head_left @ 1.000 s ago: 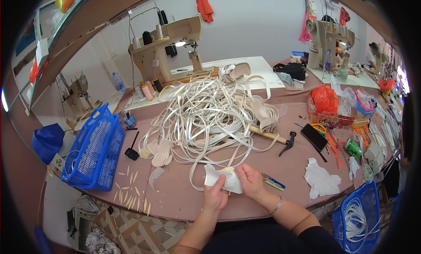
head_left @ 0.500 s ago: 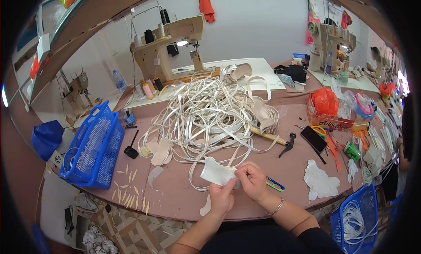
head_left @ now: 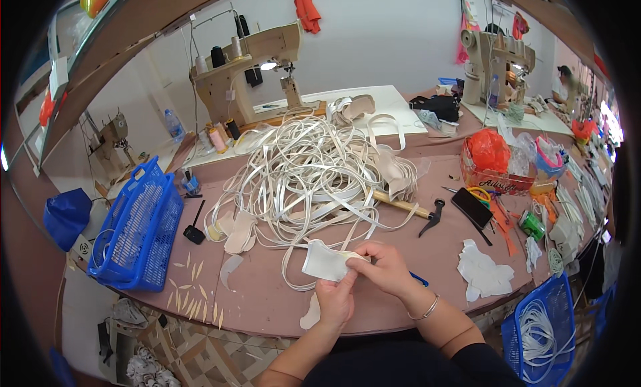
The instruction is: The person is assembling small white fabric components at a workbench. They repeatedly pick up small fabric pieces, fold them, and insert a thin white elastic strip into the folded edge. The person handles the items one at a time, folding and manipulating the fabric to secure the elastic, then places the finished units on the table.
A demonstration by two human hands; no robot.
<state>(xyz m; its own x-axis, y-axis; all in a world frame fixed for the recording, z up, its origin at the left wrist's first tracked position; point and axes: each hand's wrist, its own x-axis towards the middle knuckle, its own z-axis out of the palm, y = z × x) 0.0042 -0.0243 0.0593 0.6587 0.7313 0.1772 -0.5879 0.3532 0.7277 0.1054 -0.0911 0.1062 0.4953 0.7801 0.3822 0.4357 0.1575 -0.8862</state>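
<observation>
- Pinching white piece [head_left: 324, 261] along its near edge with left hand [head_left: 335, 303], thumb uppermost; gripping its right end with curled fingers of right hand [head_left: 379, 270].
- Held above brown table [head_left: 260, 300], on the near side of strap heap [head_left: 314, 173].
- Noted on table: beige piece [head_left: 310, 312] beside left wrist; blue tool [head_left: 419, 279] partly hidden behind right hand; hammer [head_left: 410, 206] with handle end at the heap; phone [head_left: 471, 208]; pale slivers [head_left: 203, 291] at left.
- Seen beyond: sewing machine [head_left: 277, 43], lamp lit; white worktop [head_left: 394, 103]; red cloth [head_left: 307, 10] hanging on pale wall [head_left: 387, 46]. Below: patterned floor [head_left: 220, 347].
- Versus one second ago: shifted left hand from middle of white piece toward its right end, close to right hand; exposed beige piece; covered more of blue tool.
- Containers: white straps [head_left: 537, 330] in right basket [head_left: 562, 303]; red bag [head_left: 489, 151] in box [head_left: 497, 182]; cannot tell most contents of blue left basket [head_left: 160, 237].
</observation>
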